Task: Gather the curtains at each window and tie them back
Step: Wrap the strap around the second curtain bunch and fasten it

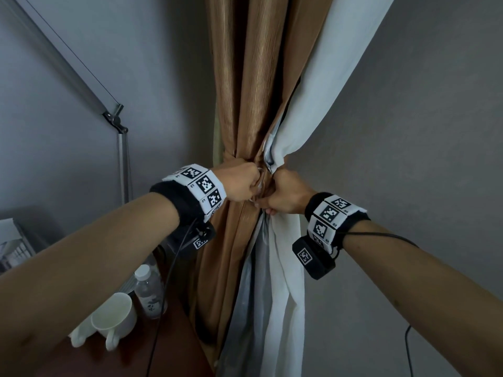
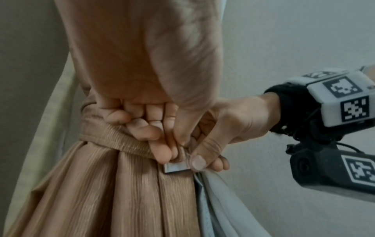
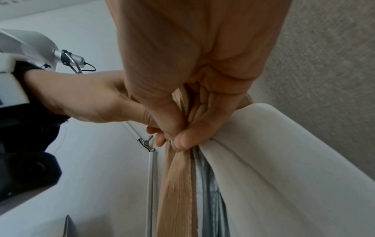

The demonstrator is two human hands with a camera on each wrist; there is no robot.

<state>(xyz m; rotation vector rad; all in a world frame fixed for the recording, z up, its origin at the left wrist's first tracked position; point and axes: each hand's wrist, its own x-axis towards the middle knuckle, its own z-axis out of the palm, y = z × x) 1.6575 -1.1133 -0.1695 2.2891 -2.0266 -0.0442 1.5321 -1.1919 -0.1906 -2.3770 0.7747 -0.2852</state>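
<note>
Meeting at the middle of the head view, both hands work at the waist of the gathered curtains. The left hand point(image 1: 241, 185) comes in from the left of the frame with its fingers curled tight on the tie-back band point(image 2: 113, 136), a strip of the same tan ribbed cloth that wraps round the tan curtain point(image 1: 245, 91). The right hand point(image 1: 285, 197) comes in from the right, touching the left hand, and its thumb and fingers pinch the end of the band together with the gathered folds. In the left wrist view a small grey flat tab point(image 2: 176, 167) sticks out just below the two thumbs, right at the lower edge of the band; what it is cannot be told.

The white curtain point(image 1: 326, 91) hangs just beside the tan one on the right side of the frame, pulled in at the same waist, with a thinner grey lining point(image 1: 250, 281) between the two below the hands. Above and below the waist the cloth fans out.

At the lower left of the head view a white cup point(image 1: 114, 321) lies tipped on its side next to a clear water bottle point(image 1: 149, 292). A grey jointed lamp arm point(image 1: 81, 80) crosses the upper left of the frame.
</note>
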